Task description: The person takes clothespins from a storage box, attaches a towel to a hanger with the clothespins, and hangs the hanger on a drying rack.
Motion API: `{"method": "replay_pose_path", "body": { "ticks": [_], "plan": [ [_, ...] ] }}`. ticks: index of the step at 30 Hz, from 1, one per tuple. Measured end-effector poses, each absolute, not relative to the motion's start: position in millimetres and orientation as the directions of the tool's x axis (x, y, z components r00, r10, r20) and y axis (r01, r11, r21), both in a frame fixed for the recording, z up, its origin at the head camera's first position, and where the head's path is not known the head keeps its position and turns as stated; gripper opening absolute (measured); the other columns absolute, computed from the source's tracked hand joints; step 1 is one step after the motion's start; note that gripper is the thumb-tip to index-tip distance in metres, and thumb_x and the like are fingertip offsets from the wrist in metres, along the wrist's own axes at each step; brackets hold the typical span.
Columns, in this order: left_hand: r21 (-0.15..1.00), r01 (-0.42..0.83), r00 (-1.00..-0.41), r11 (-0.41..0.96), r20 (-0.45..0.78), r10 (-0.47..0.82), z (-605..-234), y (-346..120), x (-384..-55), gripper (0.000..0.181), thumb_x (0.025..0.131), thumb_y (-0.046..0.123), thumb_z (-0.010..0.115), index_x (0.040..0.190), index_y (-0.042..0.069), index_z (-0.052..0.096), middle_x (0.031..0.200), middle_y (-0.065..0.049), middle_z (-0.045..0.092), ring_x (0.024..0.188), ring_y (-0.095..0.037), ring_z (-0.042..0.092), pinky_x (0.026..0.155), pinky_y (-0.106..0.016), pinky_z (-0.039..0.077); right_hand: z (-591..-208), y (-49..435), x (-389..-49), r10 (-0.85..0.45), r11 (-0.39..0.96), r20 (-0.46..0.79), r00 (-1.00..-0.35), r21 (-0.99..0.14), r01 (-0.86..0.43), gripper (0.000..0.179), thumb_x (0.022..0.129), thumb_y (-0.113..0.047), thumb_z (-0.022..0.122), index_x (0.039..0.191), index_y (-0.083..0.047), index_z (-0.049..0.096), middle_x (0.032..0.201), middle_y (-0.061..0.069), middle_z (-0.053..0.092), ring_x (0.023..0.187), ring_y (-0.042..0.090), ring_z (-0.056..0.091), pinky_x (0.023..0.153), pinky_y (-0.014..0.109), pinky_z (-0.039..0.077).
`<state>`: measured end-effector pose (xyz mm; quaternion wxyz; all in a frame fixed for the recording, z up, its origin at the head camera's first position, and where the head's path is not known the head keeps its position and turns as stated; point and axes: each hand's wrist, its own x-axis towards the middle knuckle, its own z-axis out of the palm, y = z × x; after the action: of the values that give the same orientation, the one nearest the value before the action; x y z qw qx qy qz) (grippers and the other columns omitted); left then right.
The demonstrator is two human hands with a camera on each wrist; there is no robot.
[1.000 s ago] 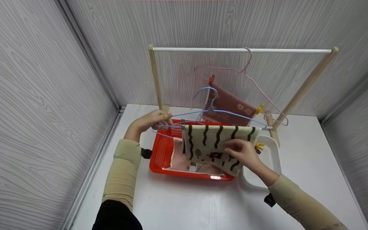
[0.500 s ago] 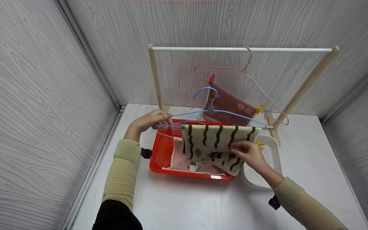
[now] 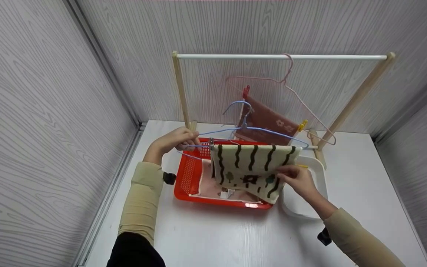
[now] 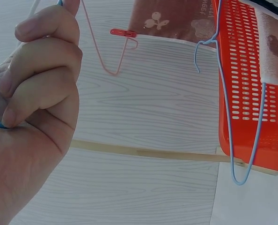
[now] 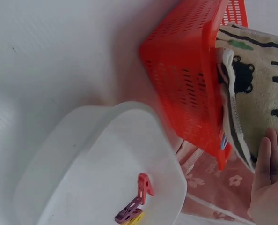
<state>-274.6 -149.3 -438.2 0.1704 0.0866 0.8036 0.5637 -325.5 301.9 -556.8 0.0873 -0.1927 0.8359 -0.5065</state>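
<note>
In the head view my left hand (image 3: 184,139) grips the left end of a blue hanger (image 3: 269,130), its fingers curled round the wire. A cream towel (image 3: 243,161) with dark wavy stripes hangs folded over the hanger's lower bar. A grey clip (image 3: 211,144) sits at the towel's top left corner. My right hand (image 3: 298,180) touches the towel near its right edge; in the right wrist view its fingers (image 5: 272,154) lie fairly straight against the cloth. Another blue hanger (image 4: 228,108) and a pink towel (image 3: 208,181) lie in the red basket (image 3: 189,174) below.
Behind stands a rack with a white rod (image 3: 232,56). From it hangs a pink hanger (image 3: 297,94) holding a dark pink towel (image 3: 265,118) with a red clothespin (image 3: 246,91) and a yellow clothespin (image 3: 302,125). Several clothespins (image 5: 143,187) lie in a white tub (image 5: 101,154) right of the basket.
My right hand has slid to the right across the towel towards its right edge. The left hand, hanger and towel stay nearly in place.
</note>
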Motion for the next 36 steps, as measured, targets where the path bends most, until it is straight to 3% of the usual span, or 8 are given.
{"method": "replay_pose_path", "body": {
  "ticks": [14, 23, 30, 36],
  "plan": [
    [0.941, -0.048, -0.919, 0.335, -0.173, 0.354, -439.6, -151.8, -274.3, 0.054, 0.098, 0.058, 0.057, 0.087, 0.01, 0.077, 0.072, 0.01, 0.07, 0.054, 0.002, 0.043, 0.05, -0.015, 0.04, -565.0, 329.7, -332.3, -0.365, 0.383, 0.068, -0.929, -0.898, -0.216, 0.02, 0.095, -0.005, 0.079, 0.113, 0.005, 0.077, 0.111, 0.025, 0.077, 0.085, -0.006, 0.065, 0.074, 0.012, 0.053],
    [0.932, -0.044, -0.925, 0.36, -0.174, 0.338, -438.0, -152.6, -272.4, 0.059, 0.097, 0.064, 0.056, 0.089, 0.009, 0.076, 0.071, 0.009, 0.066, 0.054, 0.0, 0.04, 0.052, -0.016, 0.043, -567.6, 342.7, -339.3, -0.325, 0.382, 0.031, -0.945, -0.91, -0.161, 0.022, 0.096, -0.004, 0.077, 0.115, 0.008, 0.076, 0.103, 0.006, 0.08, 0.084, -0.008, 0.066, 0.075, 0.012, 0.054],
    [0.936, -0.042, -0.926, 0.348, -0.168, 0.338, -439.9, -153.3, -272.5, 0.057, 0.097, 0.059, 0.057, 0.09, 0.006, 0.076, 0.075, 0.011, 0.073, 0.053, 0.002, 0.039, 0.05, -0.015, 0.039, -573.7, 352.8, -347.5, -0.296, 0.388, -0.024, -0.955, -0.917, -0.097, 0.029, 0.1, -0.012, 0.076, 0.122, 0.007, 0.074, 0.112, 0.012, 0.079, 0.088, -0.006, 0.068, 0.077, 0.012, 0.054],
    [0.937, -0.039, -0.928, 0.348, -0.163, 0.336, -440.7, -153.8, -272.9, 0.05, 0.096, 0.054, 0.055, 0.087, 0.01, 0.077, 0.074, 0.011, 0.073, 0.051, 0.002, 0.038, 0.049, -0.015, 0.039, -587.5, 363.7, -359.9, -0.22, 0.455, -0.062, -0.974, -0.889, -0.046, 0.032, 0.1, -0.014, 0.075, 0.123, 0.008, 0.072, 0.103, 0.001, 0.079, 0.082, -0.01, 0.063, 0.072, 0.013, 0.051]
  ]
}}
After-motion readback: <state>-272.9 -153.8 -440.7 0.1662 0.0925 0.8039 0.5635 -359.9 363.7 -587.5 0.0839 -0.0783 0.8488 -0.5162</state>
